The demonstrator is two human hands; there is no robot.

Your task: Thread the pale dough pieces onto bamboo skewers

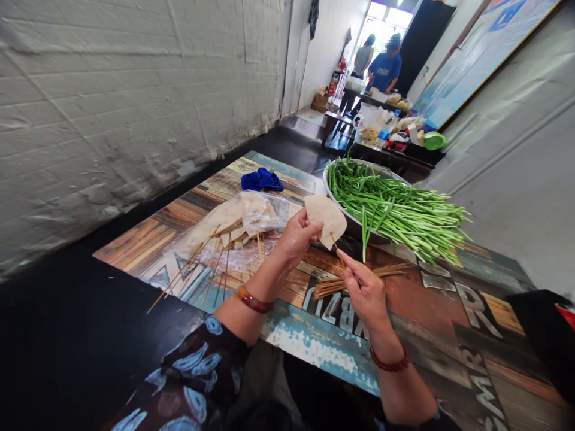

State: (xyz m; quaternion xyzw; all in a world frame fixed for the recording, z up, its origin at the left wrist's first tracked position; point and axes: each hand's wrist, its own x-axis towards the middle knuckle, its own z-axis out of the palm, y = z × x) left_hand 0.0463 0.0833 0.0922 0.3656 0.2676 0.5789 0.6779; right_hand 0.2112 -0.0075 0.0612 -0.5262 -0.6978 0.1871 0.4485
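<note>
My left hand (299, 235) pinches the edge of a thin, round beige sheet (327, 219) that looks like tofu skin. In my right hand (363, 288) is a thin wooden skewer (334, 240), its upper end at the lower part of that sheet; whether it passes through I cannot tell. Below and behind the right hand lies a pile of loose skewers (327, 288). To the left, a clear plastic bag (274, 211) rests over more beige pieces (233, 224), several of them with skewers (225, 266) sticking out toward me.
A large metal bowl (326, 187) heaped with green chives (395, 209) stands right of the sheet. Behind the bag sits a blue cloth (262, 179). The patterned table (296, 347) runs beneath. Two people (384, 70) stand by a cluttered table at the back.
</note>
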